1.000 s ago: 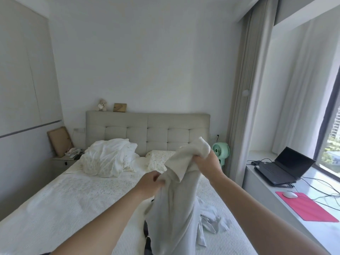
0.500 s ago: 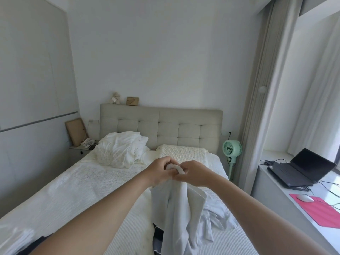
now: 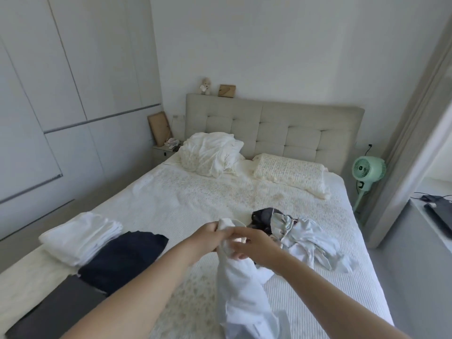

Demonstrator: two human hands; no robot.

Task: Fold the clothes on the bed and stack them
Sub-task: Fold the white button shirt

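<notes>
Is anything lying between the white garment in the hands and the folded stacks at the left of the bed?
Nothing visible does. Both hands, left hand and right hand, grip the white garment; only bare bedspread lies between it and the dark folded stack.

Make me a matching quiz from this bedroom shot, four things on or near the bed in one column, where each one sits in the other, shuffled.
Things:
1. white garment
2. folded white stack
3. mint green fan
4. small teddy bear

Places:
A. on top of the headboard
B. on the floor right of the bed
C. held in both hands
D. near the bed's left edge, beside dark folded clothes

Pairs: 1-C, 2-D, 3-B, 4-A
</notes>
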